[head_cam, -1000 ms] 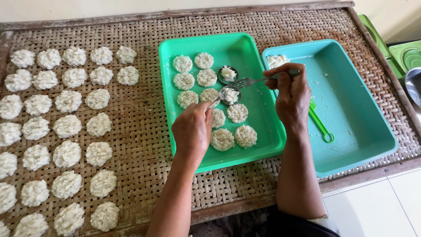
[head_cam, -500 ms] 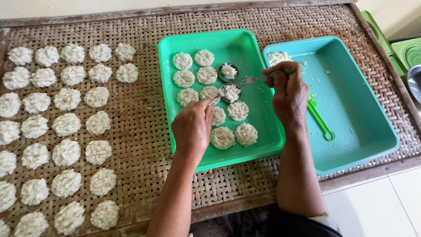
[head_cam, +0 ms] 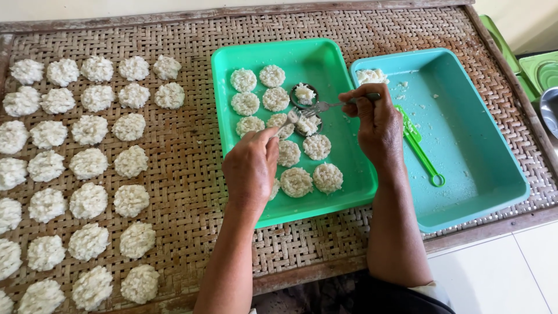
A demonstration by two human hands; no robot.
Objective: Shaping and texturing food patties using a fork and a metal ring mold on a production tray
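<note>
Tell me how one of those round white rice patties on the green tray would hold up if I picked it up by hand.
The rice patties look like loosely pressed grains with ragged edges, so one would probably crumble if pinched hard. They seem thin and flat, likely light and unlikely to roll. Bits clinging to the fork in the right hand suggest they are sticky, not slippery.

The far strip of the green tray [head_cam: 302, 55] lies bare and open to reach — nearer in, rice discs [head_cam: 296, 181] crowd it, and the left hand [head_cam: 251, 168] covers its near-left part.
</note>
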